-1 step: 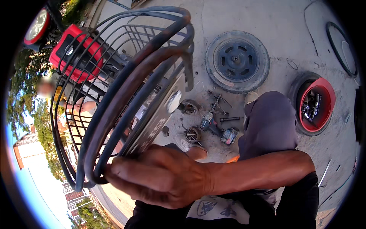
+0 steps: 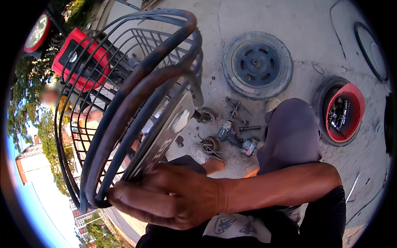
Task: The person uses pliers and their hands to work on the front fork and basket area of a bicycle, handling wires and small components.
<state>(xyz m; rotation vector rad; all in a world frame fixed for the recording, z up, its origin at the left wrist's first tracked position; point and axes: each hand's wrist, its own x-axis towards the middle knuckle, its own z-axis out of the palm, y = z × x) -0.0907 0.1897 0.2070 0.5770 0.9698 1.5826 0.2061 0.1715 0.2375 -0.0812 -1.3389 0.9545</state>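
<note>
A black wire basket (image 2: 89, 126) with thick, worn tubular bars (image 2: 118, 128) fills the left side, tilted on a red vehicle. A flat metal plate (image 2: 165, 130) lies along the bars' inner side. My right hand (image 2: 165, 198), its forearm crossing from the right, is closed at the lower end of the bars and plate. Its fingers are curled against the frame, and the fingertips are partly hidden. My left hand cannot be made out. Behind the bars, some skin-toned patches show, too obscured to tell.
A wheel with tyre (image 2: 256, 64) lies on the concrete. Right of my knee, a red bowl (image 2: 357, 103) of sockets sits in a tyre (image 2: 320, 97). A cordless power tool (image 2: 229, 134), pliers (image 2: 237, 109) and a round part (image 2: 206, 115) lie near my shoe (image 2: 199, 153). Another person (image 2: 66, 99) is beyond the basket.
The basket with its bars and plate has shifted slightly left and tilted a little, and my right hand has moved left with it. The things on the ground have hardly changed place.
</note>
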